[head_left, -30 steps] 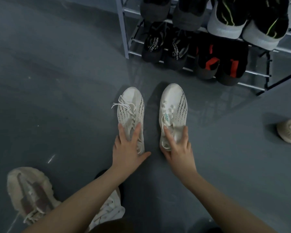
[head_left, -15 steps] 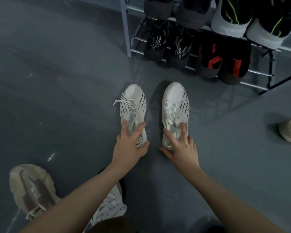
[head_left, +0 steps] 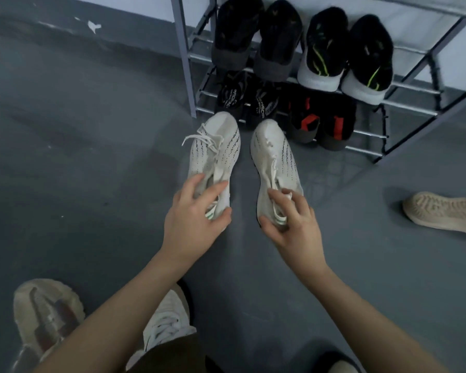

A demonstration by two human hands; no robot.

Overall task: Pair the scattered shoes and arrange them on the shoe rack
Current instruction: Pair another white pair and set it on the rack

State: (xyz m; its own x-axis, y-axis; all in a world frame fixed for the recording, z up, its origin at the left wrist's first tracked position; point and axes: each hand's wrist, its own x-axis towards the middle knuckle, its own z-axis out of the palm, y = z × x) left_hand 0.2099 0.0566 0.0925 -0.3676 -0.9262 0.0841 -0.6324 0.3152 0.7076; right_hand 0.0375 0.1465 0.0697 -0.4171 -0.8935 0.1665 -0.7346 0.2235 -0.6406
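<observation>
Two bare arms reach forward over a grey floor (head_left: 65,157). The left hand (head_left: 193,219) grips the heel of one white sneaker (head_left: 215,152); the right hand (head_left: 293,224) grips its partner (head_left: 273,157). Both sneakers point toward the shoe rack (head_left: 184,63) just beyond, which holds dark pairs.

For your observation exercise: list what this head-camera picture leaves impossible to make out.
- Heels of both white sneakers: covered by left hand and right hand.
- Tan shoe: cut off by the right edge.
- Shoe rack upper tiers: beyond the top edge.
- Beige shoe: blurred, partly behind the forearm.
</observation>
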